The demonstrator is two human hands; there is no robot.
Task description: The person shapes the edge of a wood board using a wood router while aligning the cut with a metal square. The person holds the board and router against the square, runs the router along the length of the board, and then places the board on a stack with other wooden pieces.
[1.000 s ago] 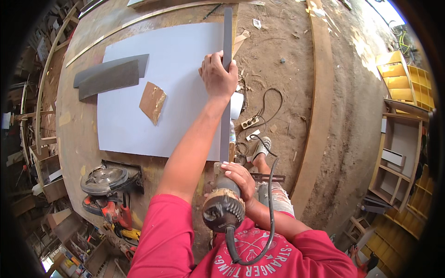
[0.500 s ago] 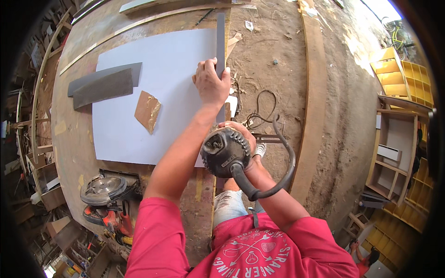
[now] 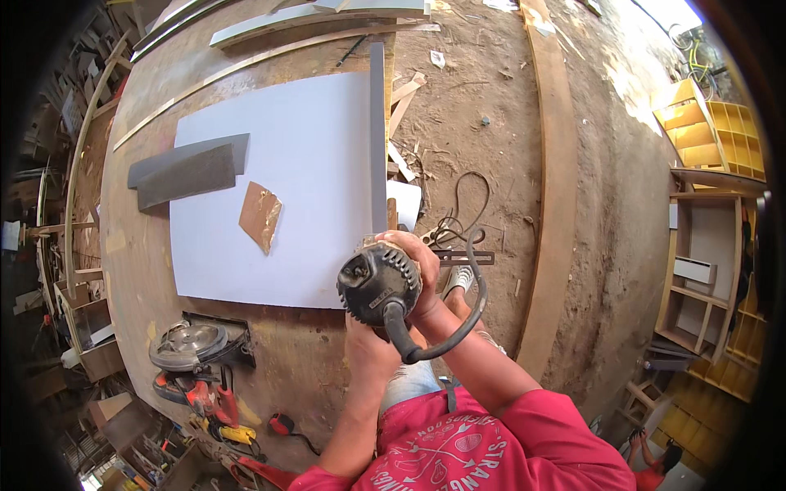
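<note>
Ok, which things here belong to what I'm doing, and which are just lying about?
Likely in use:
- black power tool, gripped by your right hand, left hand beneath it
- grey strip
- white board

Apparently lying about:
- brown offcut
- dark grey pieces
- long wooden plank

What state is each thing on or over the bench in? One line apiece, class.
Tool: held; running or not, unclear
Right grip: closed on the tool
Left grip: partly hidden; closure unclear
Cable: curved, attached to tool
Board: lying flat
Strip: along board's right edge
Scrap: on the board, edge ragged
Grey pieces: overlapping
Saw: set down, unheld
</note>
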